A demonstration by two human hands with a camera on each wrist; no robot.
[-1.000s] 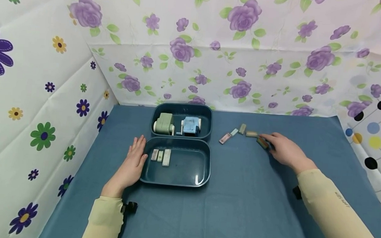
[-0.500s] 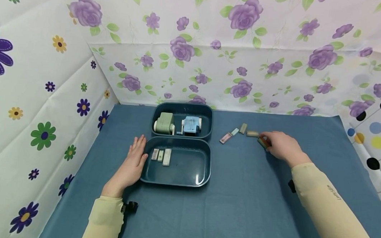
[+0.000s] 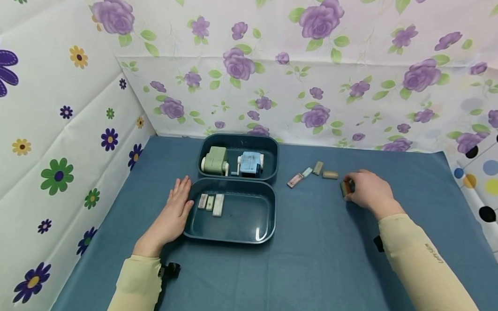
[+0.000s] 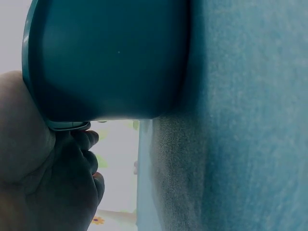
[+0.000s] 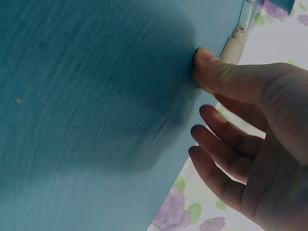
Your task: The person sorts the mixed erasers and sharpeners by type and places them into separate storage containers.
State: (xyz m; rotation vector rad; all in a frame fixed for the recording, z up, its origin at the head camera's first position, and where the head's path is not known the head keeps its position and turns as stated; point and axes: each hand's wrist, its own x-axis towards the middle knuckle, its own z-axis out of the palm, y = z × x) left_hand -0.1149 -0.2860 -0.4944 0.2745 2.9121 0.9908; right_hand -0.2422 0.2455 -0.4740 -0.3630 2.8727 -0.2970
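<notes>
My left hand [image 3: 172, 212] lies with straight fingers along the left rim of the near dark blue tray [image 3: 244, 241]; the left wrist view shows it against the tray wall [image 4: 115, 53]. Inside that tray are a small eraser [image 3: 203, 201], another small eraser [image 3: 210, 203] and a longer white eraser [image 3: 218, 205]. To the right, my right hand [image 3: 371, 192] pinches a green and brown eraser [image 3: 345, 189] between thumb and fingers at the cloth. In the right wrist view, the thumb of the right hand [image 5: 269, 125] hides that eraser.
Behind stands a second dark blue tray [image 3: 241, 138] with a green crank pencil sharpener [image 3: 216, 160] and a blue one [image 3: 250, 163]. On the cloth lie a pink eraser [image 3: 294, 180], a light blue eraser [image 3: 307, 172], a greenish eraser [image 3: 318, 167] and a tan eraser [image 3: 330, 175].
The right hand has closed its fingers on the green and brown eraser and turned it more upright, shifting it slightly right, away from the tan eraser. My left hand stays put.
</notes>
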